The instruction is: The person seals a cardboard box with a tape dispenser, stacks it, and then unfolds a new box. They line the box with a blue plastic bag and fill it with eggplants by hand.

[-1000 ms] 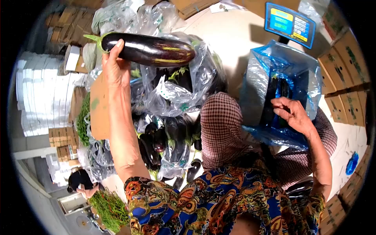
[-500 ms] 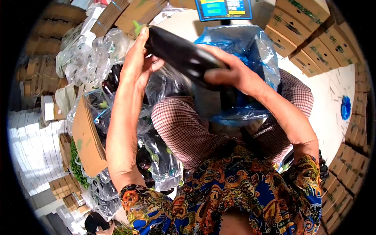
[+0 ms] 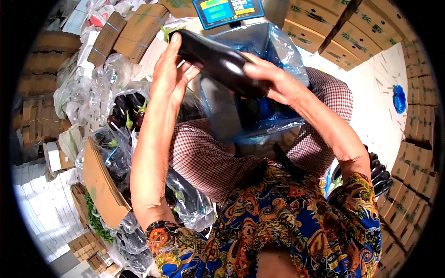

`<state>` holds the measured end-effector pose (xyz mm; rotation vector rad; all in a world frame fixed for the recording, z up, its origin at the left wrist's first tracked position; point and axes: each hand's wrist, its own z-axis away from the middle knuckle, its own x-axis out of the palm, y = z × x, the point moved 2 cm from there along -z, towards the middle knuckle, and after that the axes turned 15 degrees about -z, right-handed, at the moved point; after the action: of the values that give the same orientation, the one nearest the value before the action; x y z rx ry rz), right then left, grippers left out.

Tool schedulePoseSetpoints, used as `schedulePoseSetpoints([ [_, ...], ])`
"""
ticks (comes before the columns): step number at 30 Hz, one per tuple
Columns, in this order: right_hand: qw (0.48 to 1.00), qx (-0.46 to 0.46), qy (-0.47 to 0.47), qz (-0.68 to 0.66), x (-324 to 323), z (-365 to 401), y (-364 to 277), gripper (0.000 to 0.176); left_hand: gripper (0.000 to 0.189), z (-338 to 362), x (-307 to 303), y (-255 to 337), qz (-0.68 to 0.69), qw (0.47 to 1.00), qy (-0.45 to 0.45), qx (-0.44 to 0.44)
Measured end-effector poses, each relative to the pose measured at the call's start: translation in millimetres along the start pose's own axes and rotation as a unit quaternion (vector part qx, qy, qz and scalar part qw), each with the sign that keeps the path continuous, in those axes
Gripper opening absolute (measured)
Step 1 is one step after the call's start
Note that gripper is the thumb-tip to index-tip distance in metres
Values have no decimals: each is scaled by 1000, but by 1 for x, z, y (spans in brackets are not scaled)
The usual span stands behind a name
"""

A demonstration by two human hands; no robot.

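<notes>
A large, glossy dark-purple eggplant [image 3: 215, 59] is held in both hands above a box lined with a blue plastic bag [image 3: 289, 60]. My left hand [image 3: 168, 74] grips the green-capped end, its thumb on top and its fingers underneath. Around the other, blunt end my right hand [image 3: 274, 79] is closed, with the thumb lying along the skin. Below the eggplant, something dark lies inside the lined box, partly hidden by the eggplant and my right hand.
Beyond the box stands a scale display [image 3: 228, 13]. To the left are eggplants in clear plastic [image 3: 125, 109], a cardboard flap [image 3: 103, 180] and flattened cartons [image 3: 139, 34]. Stacked cartons [image 3: 343, 37] rise at the upper right. A blue bundle [image 3: 399, 99] lies on the right floor.
The view has shifted, so the box and scale appear farther left. My right hand has turned slightly on the eggplant and is sharper now. Both hands keep hold of it.
</notes>
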<state>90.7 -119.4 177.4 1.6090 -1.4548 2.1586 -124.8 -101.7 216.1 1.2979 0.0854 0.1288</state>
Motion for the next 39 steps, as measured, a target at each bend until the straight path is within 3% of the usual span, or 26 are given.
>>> schedulePoseSetpoints([
  [1, 971, -39, 30, 232, -2, 3, -2, 82, 51, 3, 7, 1, -32, 999, -1, -8],
  [3, 869, -83, 19, 487, 2, 19, -6, 92, 52, -2, 18, -11, -89, 996, -2, -23],
  [4, 841, -82, 24, 535, 1, 24, -6, 95, 53, -3, 24, -15, -114, 993, 7, -26],
  [8, 822, -55, 47, 565, -22, 43, 1, 99, 45, -22, 45, -55, -129, 991, 27, -29],
  [11, 853, 108, 80, 505, -43, 54, -4, 106, 37, -21, 70, -72, -61, 988, -139, 27],
  [12, 840, 104, 82, 526, -58, 60, 1, 107, 37, -27, 79, -88, -44, 990, -134, 31],
  [15, 807, 239, 126, 525, -59, 70, 2, 106, 50, -29, 104, -123, -55, 990, -132, 6],
  [17, 764, 207, 124, 598, -68, 73, 13, 99, 56, -33, 106, -135, -66, 989, -122, -52],
  [20, 723, 262, 118, 629, -64, 64, 15, 90, 57, -54, 107, -162, -95, 982, -161, -25],
  [21, 720, 260, 123, 632, -60, 61, 15, 85, 61, -46, 107, -151, -165, 971, -174, -2],
  [23, 711, 187, 124, 666, -56, 58, 20, 80, 65, -48, 110, -176, -242, 950, -179, 79],
  [24, 678, 104, 123, 717, -53, 54, 22, 64, 68, -48, 113, -182, -224, 952, -181, 107],
  [27, 643, 230, 103, 723, -52, 48, 9, 48, 87, -61, 106, -197, -319, 941, -116, 8],
  [28, 636, 219, 101, 733, -48, 47, 10, 35, 96, -70, 105, -209, -334, 935, -117, -28],
  [31, 613, 242, 54, 750, -52, 39, 23, 34, 79, -94, 112, -249, -288, 949, -127, -20],
  [32, 612, 271, 40, 742, -49, 37, 22, 32, 77, -91, 117, -248, -354, 932, -73, -36],
  [35, 572, 247, 7, 782, -64, 40, 37, 29, 79, -97, 127, -265, -360, 932, -45, -18],
  [36, 533, 187, 19, 825, -59, 40, 37, 27, 77, -99, 126, -270, -369, 928, -59, -12],
  [39, 498, 329, 20, 802, -53, 25, 28, 27, 84, -107, 118, -293, -402, 909, -111, 0],
])
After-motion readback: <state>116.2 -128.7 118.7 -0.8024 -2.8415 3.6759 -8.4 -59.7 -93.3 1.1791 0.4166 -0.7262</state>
